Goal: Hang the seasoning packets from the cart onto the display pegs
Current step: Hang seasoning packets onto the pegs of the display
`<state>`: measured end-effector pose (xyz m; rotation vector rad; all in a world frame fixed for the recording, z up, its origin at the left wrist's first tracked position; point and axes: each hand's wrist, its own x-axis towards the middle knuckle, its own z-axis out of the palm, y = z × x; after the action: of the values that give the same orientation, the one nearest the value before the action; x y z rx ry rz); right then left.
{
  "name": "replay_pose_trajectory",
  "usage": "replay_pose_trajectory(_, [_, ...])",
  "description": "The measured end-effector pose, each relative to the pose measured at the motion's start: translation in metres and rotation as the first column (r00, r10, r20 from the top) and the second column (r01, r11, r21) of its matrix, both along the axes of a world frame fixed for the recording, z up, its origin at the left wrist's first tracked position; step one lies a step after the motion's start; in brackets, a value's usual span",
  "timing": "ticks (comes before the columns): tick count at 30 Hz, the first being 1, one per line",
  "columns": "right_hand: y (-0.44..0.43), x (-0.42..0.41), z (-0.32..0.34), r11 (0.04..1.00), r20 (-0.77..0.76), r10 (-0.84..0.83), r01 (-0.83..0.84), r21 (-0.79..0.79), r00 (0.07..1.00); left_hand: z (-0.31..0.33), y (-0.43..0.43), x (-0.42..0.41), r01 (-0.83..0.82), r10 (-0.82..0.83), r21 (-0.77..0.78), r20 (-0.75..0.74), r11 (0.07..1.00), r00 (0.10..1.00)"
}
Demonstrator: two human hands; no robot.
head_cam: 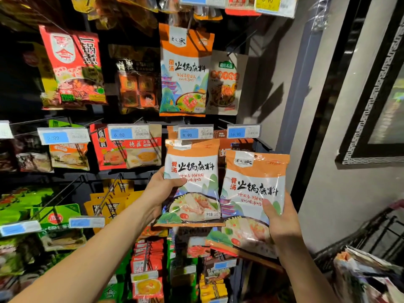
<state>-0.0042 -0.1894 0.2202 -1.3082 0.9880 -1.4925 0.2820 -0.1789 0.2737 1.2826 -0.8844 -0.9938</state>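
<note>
Seasoning packets (192,182), orange-topped, white, glossy

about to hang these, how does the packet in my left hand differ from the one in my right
The left packet, in the left hand, is higher, its top edge at the 9.90 price tag; the right packet, in the right hand, sits lower, clear of the tags. The left packet is upright; the right packet leans slightly. Both share the orange-and-white design.
</note>
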Motion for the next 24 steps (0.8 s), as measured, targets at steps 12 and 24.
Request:
replay_pose_trajectory(12, [-0.002,-0.013,-0.001,0.998,0.029,0.013,-0.011,-0.062,0.999,0.004,-0.011,0.000,0.006,-0.005,-0.012,0.069,1.000,0.998])
replay_pose_trajectory(24, [0.001,-0.021,0.004,0.997,0.024,0.015,-0.013,-0.077,1.000,0.004,-0.014,0.004,-0.016,0.015,0.014,0.069,1.000,0.998])
